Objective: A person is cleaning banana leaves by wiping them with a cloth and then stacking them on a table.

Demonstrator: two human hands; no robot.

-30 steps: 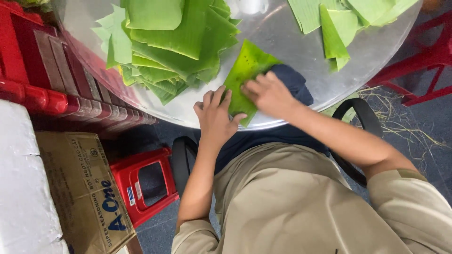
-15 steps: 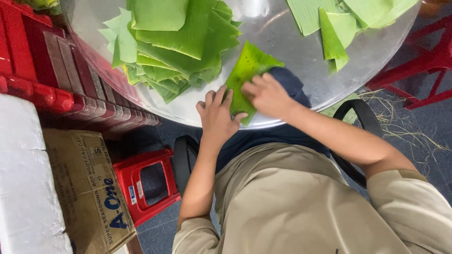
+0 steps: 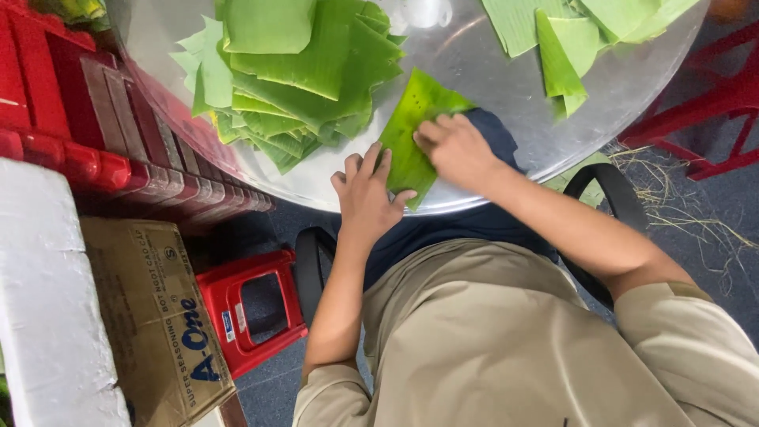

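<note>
White foam slab (image 3: 43, 300) far left; cardboard box (image 3: 154, 316) beside it; red plastic stool (image 3: 253, 308) on floor below red crates (image 3: 71, 119); round metal table (image 3: 490, 111) carries big stack of cut green leaves (image 3: 300, 71); left hand (image 3: 368, 198) flat at table's near edge, fingers (image 3: 371, 162) spread, pressing lower end of single leaf piece (image 3: 411, 134), gripping nothing; right hand (image 3: 458, 150) just beside, fingers curled loosely, knuckles on same leaf, dark cloth (image 3: 490, 126) under it; smaller leaf pile (image 3: 569, 39) far right.
</note>
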